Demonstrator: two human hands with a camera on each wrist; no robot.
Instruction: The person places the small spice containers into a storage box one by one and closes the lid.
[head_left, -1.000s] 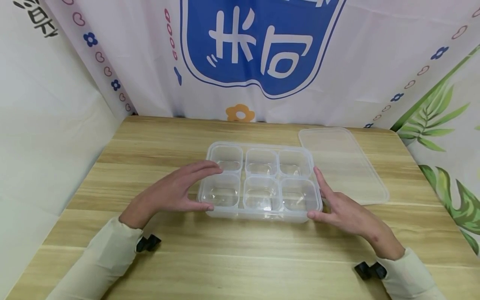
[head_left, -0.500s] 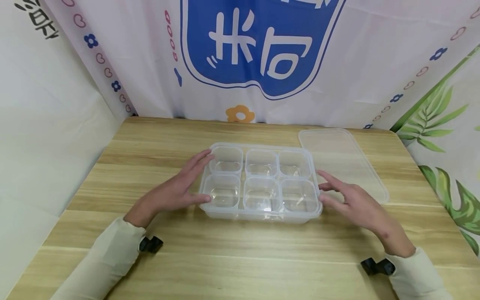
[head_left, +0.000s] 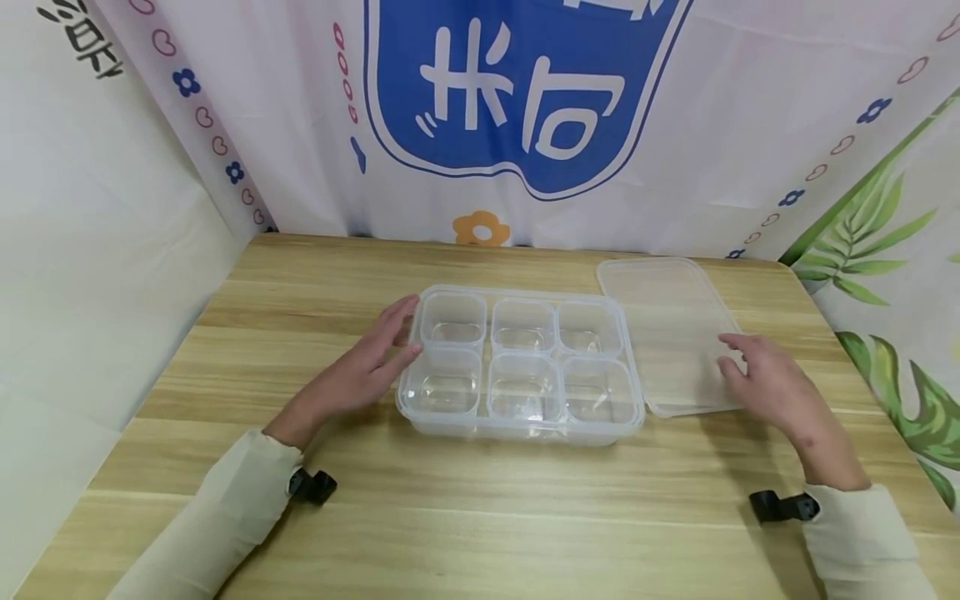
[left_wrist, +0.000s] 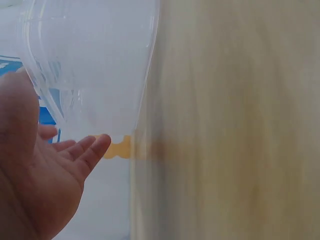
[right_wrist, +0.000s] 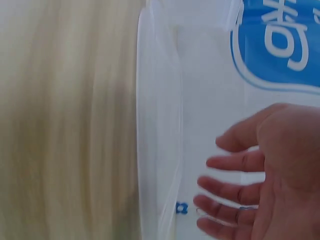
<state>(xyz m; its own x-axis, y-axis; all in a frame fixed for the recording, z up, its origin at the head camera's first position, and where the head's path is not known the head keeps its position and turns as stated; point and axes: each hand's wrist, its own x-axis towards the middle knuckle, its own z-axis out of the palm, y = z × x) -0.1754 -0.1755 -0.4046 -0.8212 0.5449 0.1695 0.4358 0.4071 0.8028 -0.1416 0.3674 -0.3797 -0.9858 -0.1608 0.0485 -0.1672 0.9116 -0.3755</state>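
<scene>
A clear plastic food storage box (head_left: 517,429) with several small square compartments stands in the middle of the table, its compartments holding nothing visible. At its left side is my left hand (head_left: 356,371), fingers extended and loosely spread near the rim; whether they touch it I cannot tell. My right hand (head_left: 772,387) hovers over the right edge of a flat translucent lid (head_left: 675,333), which lies to the right of the box and partly behind it. The right wrist view shows the relaxed fingers (right_wrist: 227,190) of that hand with nothing between them.
The wooden table (head_left: 480,517) carries the box and lid. A printed curtain (head_left: 300,125) hangs along its back edge, with white cloth (head_left: 97,250) on the left and leaf-patterned cloth (head_left: 885,333) on the right.
My right hand has left the box's right side and moved right, over the lid. My left hand has drawn slightly back from the box's left rim. Box and lid have stayed in place.
</scene>
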